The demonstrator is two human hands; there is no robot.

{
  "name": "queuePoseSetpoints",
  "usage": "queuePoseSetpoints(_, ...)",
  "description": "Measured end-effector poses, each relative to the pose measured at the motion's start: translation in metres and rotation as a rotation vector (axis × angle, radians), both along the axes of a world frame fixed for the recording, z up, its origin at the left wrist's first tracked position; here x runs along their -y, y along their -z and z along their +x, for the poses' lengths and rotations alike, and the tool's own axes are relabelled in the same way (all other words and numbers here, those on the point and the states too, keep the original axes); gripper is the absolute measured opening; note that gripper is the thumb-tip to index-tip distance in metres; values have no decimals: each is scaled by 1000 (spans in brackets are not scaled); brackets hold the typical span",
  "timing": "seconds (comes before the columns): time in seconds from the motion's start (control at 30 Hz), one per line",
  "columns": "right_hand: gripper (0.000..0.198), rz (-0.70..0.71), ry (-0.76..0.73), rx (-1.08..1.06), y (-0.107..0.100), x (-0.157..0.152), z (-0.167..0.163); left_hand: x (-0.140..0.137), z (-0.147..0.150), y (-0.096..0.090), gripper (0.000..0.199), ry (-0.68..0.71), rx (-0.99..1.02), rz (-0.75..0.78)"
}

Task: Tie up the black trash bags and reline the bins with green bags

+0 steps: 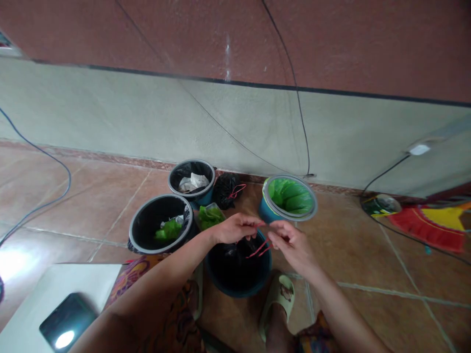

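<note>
Above a dark round bin (237, 289), my left hand (235, 228) pinches a pinkish-red drawstring (257, 251). My right hand (290, 241) closes on the same drawstring just to the right, and the two hands nearly meet. Loose ends of the cord hang down between them. Black plastic (231, 250) shows inside the bin beneath my fingers; whether the cord is joined to it I cannot tell. Behind my left hand sits a clear container with green plastic bags (210, 216).
Two black-lined bins (161, 200) (191, 163) stand to the left, holding white and green scraps. Near the wall are a tied black bag (226, 191) and a green-lined bin (312, 211). A phone (68, 321) lies on a white surface (25, 314) at lower left. Cables (298, 98) run along the wall.
</note>
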State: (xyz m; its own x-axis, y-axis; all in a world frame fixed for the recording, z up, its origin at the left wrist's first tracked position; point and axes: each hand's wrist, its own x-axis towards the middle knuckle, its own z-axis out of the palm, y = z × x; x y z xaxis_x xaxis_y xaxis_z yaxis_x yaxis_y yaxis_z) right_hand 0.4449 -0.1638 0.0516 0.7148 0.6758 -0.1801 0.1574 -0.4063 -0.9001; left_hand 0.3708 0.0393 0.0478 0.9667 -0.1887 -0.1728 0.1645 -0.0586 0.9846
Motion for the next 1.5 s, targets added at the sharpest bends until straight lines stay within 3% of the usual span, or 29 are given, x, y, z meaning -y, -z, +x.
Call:
queuePoseSetpoints(0.13,55,50,16,-146,4,-10,-7,4,-1,1,19,13,53,75)
queuePoseSetpoints(0.27,43,70,11,-273,9,-22,-13,8,-1,6,10,-5,98,120)
queuePoseSetpoints(0.4,29,24,29,-197,12,-30,-12,12,-2,13,8,2,72,174)
queuePoseSetpoints(0.57,28,27,105,-47,8,-25,0,10,-5,15,9,24,69,321)
queuePoseSetpoints(0.73,31,70,212,-95,3,-11,19,5,-9,26,24,97,44,454)
queuePoseSetpoints(0.83,36,90,224,-196,-7,-6,20,4,-8,41,26,-6,-63,493)
queuePoseSetpoints(0.9,40,134,128,-323,-18,-5,14,3,-6,49,27,-118,-151,484)
queuePoseSetpoints(1.0,39,201,-190,-533,-32,-8,1,4,-4,56,27,-200,-182,479)
queuePoseSetpoints(1.1,32,257,-331,-603,-35,-16,-7,9,-3,54,22,-24,-41,443)
queuePoseSetpoints(1.2,27,351,-181,-610,-29,-27,-3,17,-5,48,24,257,-9,358)
queuePoseSetpoints(1.27,27,416,-28,-642,-23,-32,4,19,-6,43,35,360,-64,364)
queuePoseSetpoints(1.37,26,501,150,-713,-13,-35,14,17,-7,36,40,406,-44,459)
queuePoseSetpoints(1.5,25,545,292,-794,-3,-34,23,13,-10,28,33,375,164,634)
